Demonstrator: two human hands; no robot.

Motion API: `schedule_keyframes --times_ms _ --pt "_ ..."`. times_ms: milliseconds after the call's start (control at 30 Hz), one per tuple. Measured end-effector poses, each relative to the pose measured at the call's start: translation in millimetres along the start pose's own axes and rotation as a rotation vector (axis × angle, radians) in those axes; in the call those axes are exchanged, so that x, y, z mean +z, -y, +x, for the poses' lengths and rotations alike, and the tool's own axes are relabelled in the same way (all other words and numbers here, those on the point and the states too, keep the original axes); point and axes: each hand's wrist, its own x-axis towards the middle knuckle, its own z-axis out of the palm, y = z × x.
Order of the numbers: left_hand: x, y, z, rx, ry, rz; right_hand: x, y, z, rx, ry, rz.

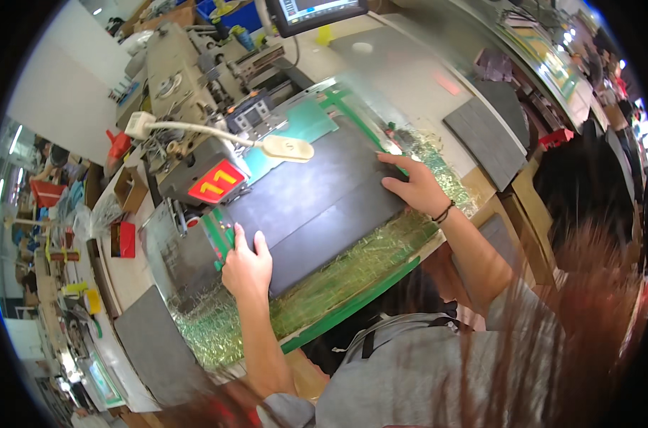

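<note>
A large dark grey fabric panel (317,203) lies flat on a clear plastic template (352,274) with a green frame, in front of an industrial sewing machine (185,100). My left hand (247,267) rests on the panel's near left edge, fingers spread and pressing down. My right hand (413,185) lies flat on the panel's right edge, a dark band on its wrist. Neither hand grips anything. A second fold or layer line runs across the panel between my hands.
A white gooseneck lamp (287,148) hangs over the panel's far side. A red tag with yellow digits (217,182) is on the machine. Grey panels lie at the right (484,139) and at the lower left (156,349). A monitor (313,13) stands at the back.
</note>
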Motion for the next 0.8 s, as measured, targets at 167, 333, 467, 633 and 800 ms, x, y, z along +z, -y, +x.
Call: schedule_keyframes --times_ms 167,333,467,633,800 --pt "-1 -2 -1 -0.018 0.018 0.022 1 -7 2 -0.007 0.03 0.004" --pt "1 -1 1 -0.028 0.067 0.009 -38 -54 5 -0.3 -0.359 -0.344" --pt "3 -3 -1 -0.011 0.043 0.028 -121 -102 -17 -0.209 -0.686 -0.96" --pt "20 10 0 0.017 -0.043 0.0 -163 -159 -31 -0.141 -0.528 -1.031" --pt "10 6 -3 0.03 -0.026 0.058 -161 -133 -34 0.046 -0.463 -0.975"
